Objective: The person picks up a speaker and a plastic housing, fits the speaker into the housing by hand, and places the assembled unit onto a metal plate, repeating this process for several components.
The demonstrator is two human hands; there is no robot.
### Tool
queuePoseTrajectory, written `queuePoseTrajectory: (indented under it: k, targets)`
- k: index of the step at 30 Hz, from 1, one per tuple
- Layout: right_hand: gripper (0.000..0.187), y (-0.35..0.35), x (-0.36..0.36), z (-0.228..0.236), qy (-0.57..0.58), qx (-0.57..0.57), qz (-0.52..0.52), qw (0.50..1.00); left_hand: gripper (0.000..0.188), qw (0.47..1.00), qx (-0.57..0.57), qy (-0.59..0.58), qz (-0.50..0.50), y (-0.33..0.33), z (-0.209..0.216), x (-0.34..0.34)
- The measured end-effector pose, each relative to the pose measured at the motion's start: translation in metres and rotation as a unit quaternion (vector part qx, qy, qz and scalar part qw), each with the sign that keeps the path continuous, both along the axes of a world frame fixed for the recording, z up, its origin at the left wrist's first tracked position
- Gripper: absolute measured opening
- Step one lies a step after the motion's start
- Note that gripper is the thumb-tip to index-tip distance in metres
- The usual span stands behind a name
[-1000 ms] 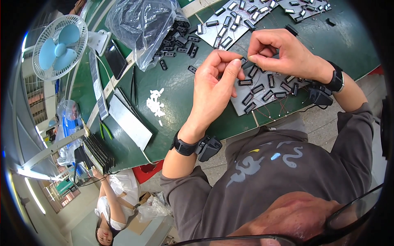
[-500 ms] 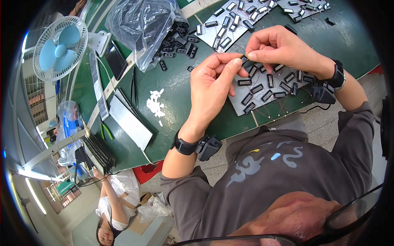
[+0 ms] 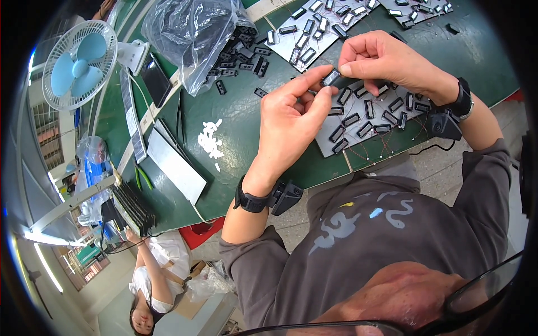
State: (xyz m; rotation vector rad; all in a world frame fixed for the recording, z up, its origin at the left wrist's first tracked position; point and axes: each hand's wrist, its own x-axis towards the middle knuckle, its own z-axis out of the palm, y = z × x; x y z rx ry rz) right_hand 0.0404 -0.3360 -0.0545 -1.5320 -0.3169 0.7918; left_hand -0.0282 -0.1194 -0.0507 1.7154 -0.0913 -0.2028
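Between thumb and forefinger, my left hand (image 3: 291,123) holds a small black oblong speaker-like module (image 3: 330,77), its lighter face showing. My right hand (image 3: 386,64) is closed in a pinch at the module's upper right end; what lies between those fingertips is hidden. Beneath and beside my hands, a silvery plate (image 3: 326,147) carries several similar black modules (image 3: 365,130) with thin wires ending in small white plugs. Farther off, a second plate (image 3: 283,47) bears more of them. Left of my left hand, small white pieces (image 3: 210,140) lie in a loose pile on the green table (image 3: 235,185).
A clear plastic bag (image 3: 188,39) stands by a heap of black housings (image 3: 241,59). Along the left are a phone (image 3: 156,81), a fan (image 3: 80,67), flat metal sheets (image 3: 176,165) and green-handled pliers (image 3: 144,179). Another person (image 3: 154,274) sits at lower left.
The module in my left hand has tilted, showing more of its lighter face. My right fingertips have shifted slightly right, to its upper end.
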Motion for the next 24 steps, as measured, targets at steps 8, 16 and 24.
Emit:
queuePoseTrajectory:
  k: [8,16,24]
  targets:
    - [0.019,0.000,-0.004,0.003,-0.008,-0.009,0.025,1.000,0.027,0.997,-0.031,0.073,-0.001,0.001,0.002,0.003]
    - [0.019,0.006,-0.008,0.006,-0.013,0.006,0.052,0.999,0.024,0.998,-0.046,0.040,0.027,0.012,0.016,0.007]
    - [0.020,-0.009,0.006,-0.002,-0.045,-0.005,-0.010,0.999,0.018,0.944,0.277,-0.156,0.086,0.072,0.021,-0.020]
